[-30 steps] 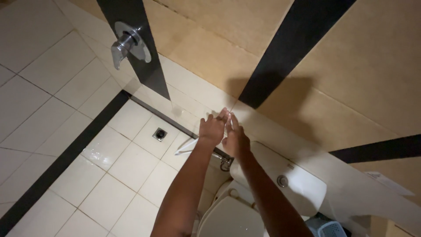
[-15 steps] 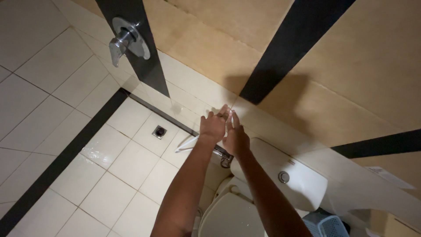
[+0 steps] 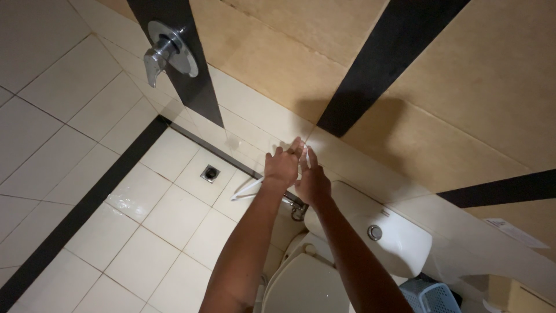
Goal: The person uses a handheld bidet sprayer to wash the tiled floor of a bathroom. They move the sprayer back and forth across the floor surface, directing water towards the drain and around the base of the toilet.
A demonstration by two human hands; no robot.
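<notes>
Both my arms reach out over a white toilet toward the tiled wall. My left hand (image 3: 282, 168) and my right hand (image 3: 313, 185) are side by side and touching, fingers pointing at the wall. A thin white piece (image 3: 307, 155) sticks up between them, at the fingers of my right hand. A slim white rod (image 3: 246, 188) juts out to the left from under my left hand. Whether the left hand grips it is hidden. Just below the hands a metal valve (image 3: 298, 208) sits on the wall.
The white toilet tank (image 3: 399, 246) with a round flush button (image 3: 375, 232) is under my right arm, the closed lid (image 3: 304, 287) below. A chrome lever tap (image 3: 165, 52) is on the wall upper left. A floor drain (image 3: 209, 173) and a blue basket (image 3: 431, 297) are nearby.
My hands stay together at the same spot by the wall and have shifted only slightly. The view has dropped a little.
</notes>
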